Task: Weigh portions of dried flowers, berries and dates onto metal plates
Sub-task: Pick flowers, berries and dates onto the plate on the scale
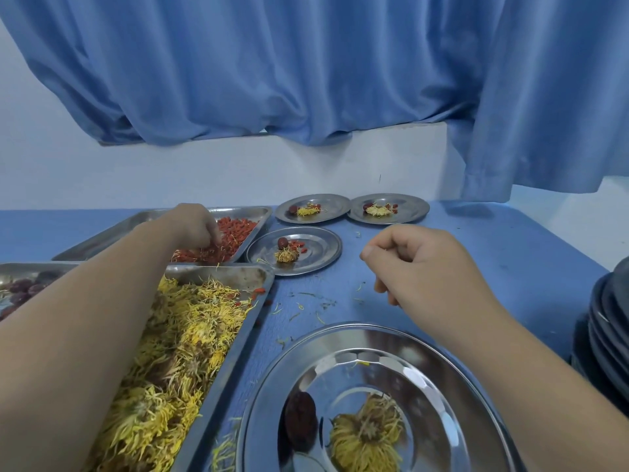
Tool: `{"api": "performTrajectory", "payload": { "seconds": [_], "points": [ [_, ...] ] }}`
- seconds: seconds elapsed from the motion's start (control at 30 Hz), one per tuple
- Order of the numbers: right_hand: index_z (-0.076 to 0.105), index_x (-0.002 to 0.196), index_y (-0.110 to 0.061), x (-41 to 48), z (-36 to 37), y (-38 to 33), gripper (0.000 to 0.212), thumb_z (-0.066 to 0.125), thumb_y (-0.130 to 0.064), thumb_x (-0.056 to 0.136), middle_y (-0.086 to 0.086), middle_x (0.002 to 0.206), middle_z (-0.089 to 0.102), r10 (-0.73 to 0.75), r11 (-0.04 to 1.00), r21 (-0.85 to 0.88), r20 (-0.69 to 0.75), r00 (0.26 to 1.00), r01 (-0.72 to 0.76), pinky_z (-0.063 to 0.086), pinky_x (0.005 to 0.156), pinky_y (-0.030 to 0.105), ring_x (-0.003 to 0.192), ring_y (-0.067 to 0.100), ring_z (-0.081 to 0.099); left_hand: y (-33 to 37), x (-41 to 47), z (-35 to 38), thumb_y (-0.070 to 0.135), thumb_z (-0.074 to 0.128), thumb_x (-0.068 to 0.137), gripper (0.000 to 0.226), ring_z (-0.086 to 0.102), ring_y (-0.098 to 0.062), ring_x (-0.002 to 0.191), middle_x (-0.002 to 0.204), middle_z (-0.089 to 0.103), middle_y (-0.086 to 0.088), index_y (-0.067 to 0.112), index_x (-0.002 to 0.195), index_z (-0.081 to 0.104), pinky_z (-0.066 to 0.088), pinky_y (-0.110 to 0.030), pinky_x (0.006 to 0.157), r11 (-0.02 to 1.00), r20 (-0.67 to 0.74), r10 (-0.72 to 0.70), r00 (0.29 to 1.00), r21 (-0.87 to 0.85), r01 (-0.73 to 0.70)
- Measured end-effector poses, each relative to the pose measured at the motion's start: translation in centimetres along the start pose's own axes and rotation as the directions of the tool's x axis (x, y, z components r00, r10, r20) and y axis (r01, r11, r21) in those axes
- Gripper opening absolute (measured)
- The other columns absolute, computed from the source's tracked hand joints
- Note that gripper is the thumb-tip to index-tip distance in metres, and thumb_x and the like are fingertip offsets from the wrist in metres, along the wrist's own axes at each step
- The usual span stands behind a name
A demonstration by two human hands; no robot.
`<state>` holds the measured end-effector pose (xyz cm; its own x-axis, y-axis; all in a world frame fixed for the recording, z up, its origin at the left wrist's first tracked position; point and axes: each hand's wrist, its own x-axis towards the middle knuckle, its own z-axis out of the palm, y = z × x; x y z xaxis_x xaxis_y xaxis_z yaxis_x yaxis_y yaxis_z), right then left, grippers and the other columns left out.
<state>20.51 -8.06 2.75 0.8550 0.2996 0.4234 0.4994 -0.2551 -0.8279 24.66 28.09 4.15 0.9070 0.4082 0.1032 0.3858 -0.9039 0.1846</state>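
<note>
Blue desk [476, 240]: left hand [195, 226] pinching red dried berries [238, 229] in steel tray [102, 241]; right hand [418, 264] clenched, empty. Next: berries onto round steel plate [272, 386] below right hand.

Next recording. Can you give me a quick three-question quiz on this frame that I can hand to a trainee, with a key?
1. True or false: the left hand is reaching into the tray of yellow flowers.
2. How many plates already hold berries? A) one B) three C) four
3. Fill in: the nearest plate holds a flower and a date but no ___.

Key: 1 false, it is in the berry tray; 2 B, the three farther ones; 3 berries.
</note>
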Motion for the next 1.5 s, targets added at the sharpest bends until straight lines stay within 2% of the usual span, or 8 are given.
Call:
{"api": "performTrajectory", "payload": {
  "seconds": [0.2, 0.33, 0.47, 0.63, 0.77, 1.07, 1.37, 1.5],
  "points": [
    [0.063, 0.065, -0.017, 0.2, -0.1, 0.1, 0.019, 0.06, -0.017, 0.084, 0.018, 0.064, 0.058, 0.007, 1.0, 0.013, -0.017, 1.0, -0.007, 0.04, 0.043, 0.012, 0.041, 0.001, 0.051, -0.3, -0.4, -0.2, -0.002, 0.068, 0.084, 0.019, 0.068, -0.017, 0.069, 0.083, 0.069, -0.001, 0.015, 0.078, 0.073, 0.047, -0.022, 0.056, 0.99, -0.015, -0.048, 0.999, -0.134, 0.046],
    [0.064, 0.066, -0.017, 0.2, -0.5, -0.4, 0.02, 0.06, -0.017, 0.085, 0.021, 0.065, 0.058, 0.012, 1.0, 0.027, -0.029, 1.0, -0.011, 0.04, 0.044, 0.014, 0.041, 0.0, 0.054, -0.1, -1.4, -1.4, 0.002, 0.072, 0.083, 0.014, 0.067, -0.011, 0.06, 0.076, 0.073, -0.005, 0.015, 0.078, 0.073, 0.054, -0.026, 0.057, 0.971, -0.046, -0.023, 0.999, -0.24, 0.011],
    [0.064, 0.069, -0.016, 0.3, -1.3, -1.4, 0.018, 0.06, -0.019, 0.086, 0.013, 0.059, 0.059, 0.003, 0.998, 0.057, -0.044, 0.999, 0.0, 0.04, 0.044, 0.015, 0.041, -0.001, 0.052, 1.5, -4.4, -3.2, 0.005, 0.072, 0.084, 0.012, 0.074, -0.017, 0.075, 0.081, 0.076, -0.005, 0.015, 0.088, 0.075, 0.059, -0.035, 0.082, 0.876, -0.06, 0.114, 0.992, -0.464, -0.129],
    [0.064, 0.066, -0.017, 0.5, -2.2, -2.6, 0.019, 0.061, -0.016, 0.085, -0.003, 0.049, 0.056, -0.002, 0.99, 0.143, -0.09, 0.996, 0.015, 0.04, 0.042, 0.017, 0.04, 0.004, 0.05, 5.9, -11.0, -4.7, 0.003, 0.071, 0.085, 0.014, 0.074, -0.016, 0.075, 0.087, 0.076, -0.007, 0.014, 0.091, 0.076, 0.055, -0.015, 0.066, 0.747, 0.018, 0.304, 0.953, -0.625, -0.227],
    [0.065, 0.067, -0.02, 0.4, -2.9, -3.5, 0.017, 0.06, -0.018, 0.083, -0.005, 0.048, 0.06, -0.016, 0.988, 0.154, -0.092, 0.996, 0.03, 0.041, 0.049, 0.024, 0.043, 0.01, 0.051, 9.1, -16.0, -4.7, 0.003, 0.069, 0.087, 0.014, 0.073, -0.016, 0.076, 0.086, 0.076, -0.006, 0.013, 0.093, 0.075, 0.056, -0.019, 0.068, 0.676, 0.082, 0.416, 0.906, -0.694, -0.248],
    [0.063, 0.063, -0.021, -0.3, -2.5, -5.4, 0.018, 0.06, -0.019, 0.081, -0.006, 0.048, 0.06, -0.131, 0.984, 0.112, -0.058, 0.99, 0.137, 0.043, 0.052, 0.025, 0.042, 0.009, 0.051, 13.9, -21.1, -2.2, 0.016, 0.062, 0.095, 0.019, 0.067, 0.001, 0.098, 0.105, 0.074, 0.011, 0.023, 0.109, 0.072, 0.048, -0.012, 0.088, 0.793, 0.28, 0.538, 0.795, -0.489, -0.365],
    [0.063, 0.065, -0.018, -0.2, -2.9, -6.1, 0.017, 0.058, -0.02, 0.081, -0.007, 0.051, 0.059, -0.189, 0.979, 0.068, -0.05, 0.981, 0.193, 0.047, 0.059, 0.03, 0.051, 0.009, 0.052, 14.4, -23.1, -0.3, 0.002, 0.069, 0.086, 0.025, 0.069, -0.014, 0.084, 0.09, 0.073, 0.006, 0.024, 0.094, 0.075, 0.058, -0.025, 0.077, 0.767, 0.032, 0.429, 0.903, -0.541, -0.345],
    [0.065, 0.069, -0.019, -0.4, -2.7, -5.9, 0.014, 0.058, -0.022, 0.082, -0.008, 0.057, 0.06, -0.203, 0.979, 0.017, -0.01, 0.979, 0.203, 0.05, 0.065, 0.032, 0.056, 0.012, 0.054, 14.6, -23.6, 0.0, 0.005, 0.072, 0.084, 0.021, 0.07, -0.011, 0.087, 0.092, 0.075, 0.005, 0.021, 0.097, 0.074, 0.056, -0.025, 0.084, 0.766, 0.021, 0.391, 0.92, -0.561, -0.313]
  ]
}}
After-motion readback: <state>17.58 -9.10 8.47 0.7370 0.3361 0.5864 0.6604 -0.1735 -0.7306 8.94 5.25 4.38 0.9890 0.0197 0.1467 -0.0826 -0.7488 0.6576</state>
